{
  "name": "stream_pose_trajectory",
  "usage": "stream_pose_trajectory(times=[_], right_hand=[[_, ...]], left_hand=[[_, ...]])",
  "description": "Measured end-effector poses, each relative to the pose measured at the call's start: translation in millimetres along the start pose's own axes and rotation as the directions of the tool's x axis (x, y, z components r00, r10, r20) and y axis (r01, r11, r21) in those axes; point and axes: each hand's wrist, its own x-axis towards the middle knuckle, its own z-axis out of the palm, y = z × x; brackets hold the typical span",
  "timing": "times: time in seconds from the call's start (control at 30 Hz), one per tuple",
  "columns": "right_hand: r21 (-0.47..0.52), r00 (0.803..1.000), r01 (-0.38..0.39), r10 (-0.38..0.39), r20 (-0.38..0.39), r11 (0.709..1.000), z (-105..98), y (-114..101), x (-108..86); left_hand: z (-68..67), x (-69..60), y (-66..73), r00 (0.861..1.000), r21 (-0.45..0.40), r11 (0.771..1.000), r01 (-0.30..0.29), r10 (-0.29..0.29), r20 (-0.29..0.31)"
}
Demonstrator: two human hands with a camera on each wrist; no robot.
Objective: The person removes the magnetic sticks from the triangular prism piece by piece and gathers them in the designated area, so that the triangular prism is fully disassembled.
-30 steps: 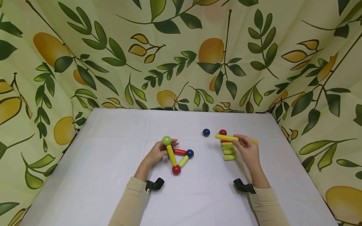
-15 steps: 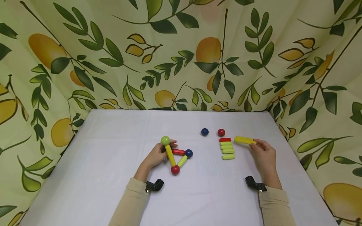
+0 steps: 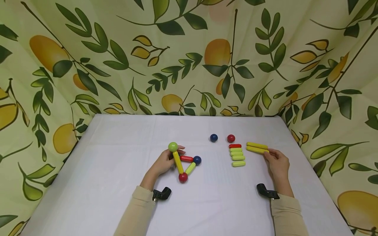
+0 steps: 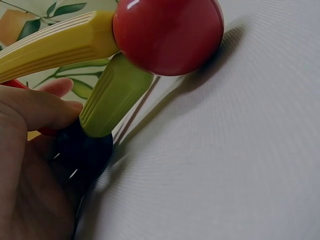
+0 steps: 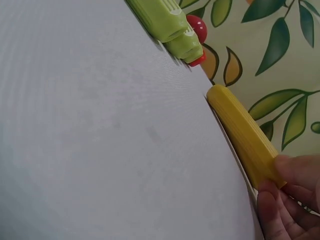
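- Yellow stick (image 3: 257, 149) has moved right, beside another yellow stick (image 3: 257, 145), toward the table's right edge (image 3: 295, 147).
- Right hand (image 3: 278, 162) pinches its end.
- Left hand (image 3: 161, 162) holds the ball-and-stick shape (image 3: 178, 163) mid-table, far from edges.

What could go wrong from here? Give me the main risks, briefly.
The loose blue ball and loose red ball might roll if bumped. The right hand grips the near yellow stick by one end, so it could knock the far yellow stick askew. The left hand holds the ball-and-stick frame, whose joints might part if that grip shifts.
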Motion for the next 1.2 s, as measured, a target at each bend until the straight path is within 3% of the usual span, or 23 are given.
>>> stream_pose_trajectory(times=[0.2, 0.37, 0.5, 0.6, 0.77, 0.9, 1.03, 1.2], right_hand=[[-0.137, 1.0, 0.009, -0.012, -0.021, 0.99, 1, 3, 0.8], [-0.132, 1.0, -0.006, 0.004, -0.016, 0.991, 0, 3, -0.1], [-0.131, 0.998, 0.007, -0.015, -0.065, 0.991, 0, 0, -2.3], [-0.113, 0.991, 0.049, -0.062, -0.118, 0.992, 2, -6, -6.2], [-0.017, 0.962, 0.253, -0.253, -0.102, 0.967, 12, -32, -22.2], [0.074, 0.916, 0.397, -0.4, 0.03, 0.915, 30, -54, -40.0], [0.132, 0.852, 0.442, -0.461, 0.248, 0.887, 54, -68, -58.4], [0.154, 0.714, 0.453, -0.46, 0.528, 0.878, 87, -81, -81.0]], left_hand=[[0.2, 0.1, -0.3, 1.0, 0.007, 1.0, -0.001, 0.001, -0.005], [0.1, 0.7, 0.6, 1.0, 0.013, 1.0, 0.005, -0.005, -0.008], [0.3, 0.3, 3.0, 1.0, 0.022, 1.0, 0.011, -0.011, -0.012], [0.6, -0.2, 3.7, 1.0, 0.03, 0.999, 0.016, -0.016, -0.015], [1.9, -0.2, 3.4, 1.0, 0.041, 0.999, 0.012, -0.011, -0.024], [2.9, -0.4, 3.2, 1.0, 0.046, 0.999, -0.002, 0.003, -0.029], [3.0, -0.8, 3.5, 1.0, 0.05, 0.999, 0.001, 0.0, -0.028], [3.5, -0.8, 0.9, 0.999, 0.051, 0.999, 0.011, -0.009, -0.034]])
